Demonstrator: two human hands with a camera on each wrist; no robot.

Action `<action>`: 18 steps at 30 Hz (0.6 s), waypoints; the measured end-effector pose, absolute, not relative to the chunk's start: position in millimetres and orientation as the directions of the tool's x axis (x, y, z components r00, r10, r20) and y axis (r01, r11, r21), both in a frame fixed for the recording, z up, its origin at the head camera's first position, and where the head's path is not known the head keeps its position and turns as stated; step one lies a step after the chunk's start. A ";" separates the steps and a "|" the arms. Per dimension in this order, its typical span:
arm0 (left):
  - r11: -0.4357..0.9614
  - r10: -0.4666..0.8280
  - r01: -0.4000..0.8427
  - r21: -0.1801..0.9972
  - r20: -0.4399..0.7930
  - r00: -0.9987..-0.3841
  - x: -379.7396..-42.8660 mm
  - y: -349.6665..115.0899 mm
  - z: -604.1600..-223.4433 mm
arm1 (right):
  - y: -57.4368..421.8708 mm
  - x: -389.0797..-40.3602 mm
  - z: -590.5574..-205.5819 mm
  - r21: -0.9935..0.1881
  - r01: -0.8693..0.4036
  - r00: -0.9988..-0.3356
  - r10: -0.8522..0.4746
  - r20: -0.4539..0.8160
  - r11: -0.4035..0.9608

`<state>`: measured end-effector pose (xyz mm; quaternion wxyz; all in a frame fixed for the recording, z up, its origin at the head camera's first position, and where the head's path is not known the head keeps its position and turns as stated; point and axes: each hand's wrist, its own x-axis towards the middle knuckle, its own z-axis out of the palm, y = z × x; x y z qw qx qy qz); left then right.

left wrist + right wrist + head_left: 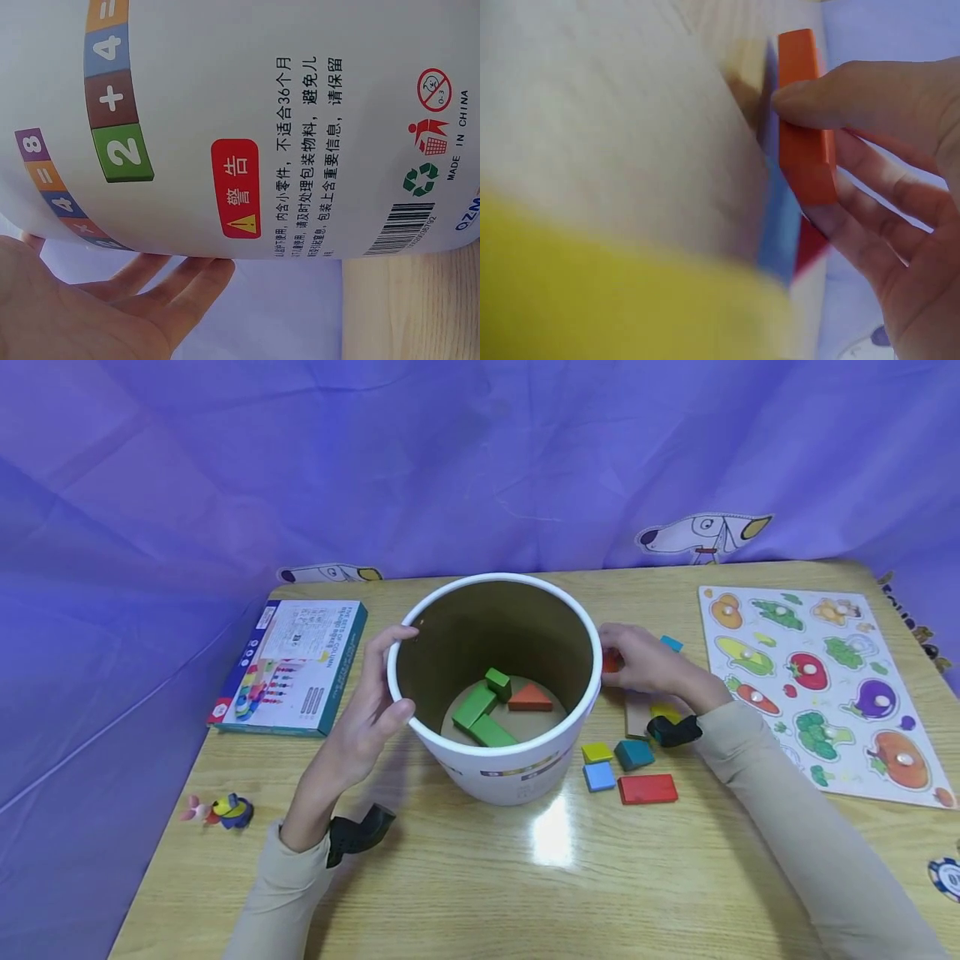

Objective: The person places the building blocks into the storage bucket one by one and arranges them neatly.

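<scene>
A tall white bucket [495, 772] stands on the table with its top uncovered. Inside it lie several green blocks [491, 731] and an orange-red triangular block [530, 698]. My left hand [360, 710] holds the bucket at its left side, thumb and a fingertip over the rim; the left wrist view shows more fingers along its printed outer wall. To the right of the bucket, my right hand [645, 660] pinches an orange block [801, 150] between thumb and fingers. Close below that hand lie loose blocks: a red one [648, 789], a teal one [634, 754], a light blue one [599, 777] and a yellow one [597, 752].
On the left is a flat toy box [300, 668], with small toy figures [228, 811] in front of it. A vegetable puzzle board [810, 647] lies to the right. A poker chip [945, 878] sits at the right edge. Behind the table hangs a purple cloth [480, 468].
</scene>
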<state>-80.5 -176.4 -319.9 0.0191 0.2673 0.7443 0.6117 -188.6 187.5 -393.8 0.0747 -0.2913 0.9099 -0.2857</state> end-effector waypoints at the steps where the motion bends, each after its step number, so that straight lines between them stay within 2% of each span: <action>1: 0.108 0.421 0.377 0.920 0.301 -0.856 -80.5 -176.6 -320.1 | 190.4 -187.6 -392.1 -0.561 -0.490 -0.822 -0.567 0.044 0.667; 7: 0.116 0.417 0.385 0.915 0.307 -0.855 -80.5 -177.2 -320.6 | 214.5 -176.8 -363.7 -0.529 -0.475 -0.865 -0.482 0.138 0.703; 11: 0.123 0.410 0.381 0.916 0.303 -0.860 -80.1 -177.5 -320.2 | 229.9 -164.0 -330.2 -0.493 -0.487 -0.873 -0.415 0.256 0.721; 15: 0.131 0.408 0.384 0.914 0.304 -0.861 -79.6 -177.3 -320.0 | 233.3 -147.3 -293.8 -0.459 -0.558 -0.820 -0.374 0.433 0.692; 18: 0.133 0.410 0.386 0.913 0.304 -0.860 -79.4 -176.7 -320.2 | 224.3 -134.8 -270.2 -0.452 -0.637 -0.750 -0.367 0.550 0.624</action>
